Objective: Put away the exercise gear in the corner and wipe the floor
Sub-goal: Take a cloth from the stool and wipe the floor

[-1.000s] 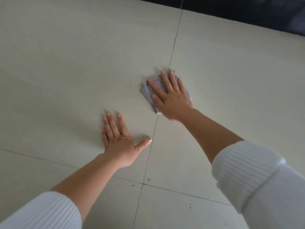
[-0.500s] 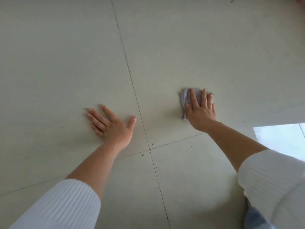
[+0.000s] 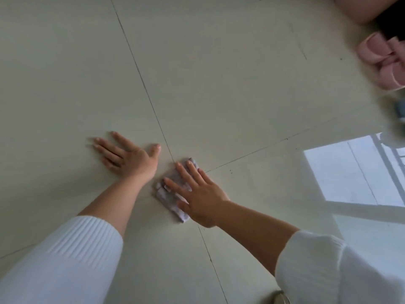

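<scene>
our right hand (image 3: 200, 195) presses flat, fingers straight, on the folded cloth (image 3: 169, 194) at the tile joint of the floor (image 3: 219, 84) — left hand (image 3: 129, 157) flat beside it, bracing. risk: cloth unfolds or the bracing palm slips on the smooth tile. no exercise gear in view.

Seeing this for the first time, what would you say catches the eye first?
Near the centre, the right hand presses flat on a grey cloth at a crossing of tile joints, with the left hand flat on the floor beside it. Pink slippers sit at the upper right, and a bright window reflection lies at right.
</scene>
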{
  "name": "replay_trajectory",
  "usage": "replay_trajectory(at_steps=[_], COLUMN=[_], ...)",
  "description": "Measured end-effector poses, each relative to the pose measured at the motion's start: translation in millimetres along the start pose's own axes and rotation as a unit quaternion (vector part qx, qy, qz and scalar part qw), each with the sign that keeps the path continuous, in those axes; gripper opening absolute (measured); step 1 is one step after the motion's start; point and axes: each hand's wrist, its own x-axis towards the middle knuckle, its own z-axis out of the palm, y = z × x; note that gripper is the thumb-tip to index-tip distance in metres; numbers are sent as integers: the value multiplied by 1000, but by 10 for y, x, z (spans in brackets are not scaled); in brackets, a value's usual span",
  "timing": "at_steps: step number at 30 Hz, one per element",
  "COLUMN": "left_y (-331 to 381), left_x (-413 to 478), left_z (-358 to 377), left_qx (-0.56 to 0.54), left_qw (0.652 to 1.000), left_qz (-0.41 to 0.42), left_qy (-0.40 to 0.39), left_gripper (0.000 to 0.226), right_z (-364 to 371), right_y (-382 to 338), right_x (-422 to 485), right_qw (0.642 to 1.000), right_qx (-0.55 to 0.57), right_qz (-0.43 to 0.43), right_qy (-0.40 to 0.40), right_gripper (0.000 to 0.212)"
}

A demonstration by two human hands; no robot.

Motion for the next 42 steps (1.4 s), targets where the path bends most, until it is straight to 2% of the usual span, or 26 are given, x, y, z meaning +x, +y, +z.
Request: replay_trajectory(at_steps=[2, 5, 8, 12, 16, 18, 20, 23, 25, 27, 29, 31, 32, 35, 37, 40, 42], left_y=[-1, -21, -32, -118, -369, -465, -474, -426, -449, -511, -593, -692, -735, -820, -852, -895, -900], left_x=[41, 58, 85, 75, -47, -101, -135, -173, -207, -259, -316, -379, -410, -464, -480, -498, -501], left_z=[10, 40, 35, -19, -12, -33, -55, -68, -85, -110, -146, -172, -175, -135, -122, -148, -167], left_qx=[-3, -5, 2, 35, 90, 112, 123, 140, 158, 172, 179, 180, 178, 174, 176, 172, 169], left_qw=[1000, 1000, 1000, 998, 990, 986, 985, 983, 980, 976, 972, 972, 973, 974, 974, 974, 975], left_qz=[-2, -3, 18, 53, 98, 109, 107, 100, 104, 119, 135, 137, 135, 135, 132, 125, 119], left_qy=[4, -6, -14, -31, -44, -50, -56, -62, -63, -67, -71, -67, -62, -50, -57, -78, -84], left_gripper=[111, 112, 111, 101, 87, 83, 82, 81, 81, 81, 80, 78, 78, 77, 78, 80, 80], right_z=[-50, -114, -92, -20, 212, 349, 446, 572, 647, 737, 766, 769, 768, 673, 595, 504, 491], right_y=[279, 873, 1453, 2011, 1988, 1682, 1229, 477, 119, 27, 216, 610, 869, 1628, 1881, 1670, 1336], right_x=[96, 218, 237, 154, -17, -127, -247, -370, -439, -499, -526, -478, -439, -443, -472, -320, -197], right_qw=[998, 964, 938, 920, 906, 913, 935, 968, 983, 990, 981, 963, 966, 984, 971, 938, 929], right_qx=[43, 169, 186, 181, 200, 206, 199, 177, 137, 75, -8, -81, -86, -33, 57, 125, 147], right_qz=[41, 196, 277, 329, 339, 312, 250, 87, -16, -86, -166, -212, -185, 16, 150, 262, 285], right_qy=[14, 66, 94, 113, 155, 165, 156, 154, 123, 83, 103, 143, 161, 176, 179, 187, 184], right_gripper=[56, 55, 55, 55, 55, 55, 55, 56, 62, 75, 79, 72, 66, 63, 56, 56, 58])
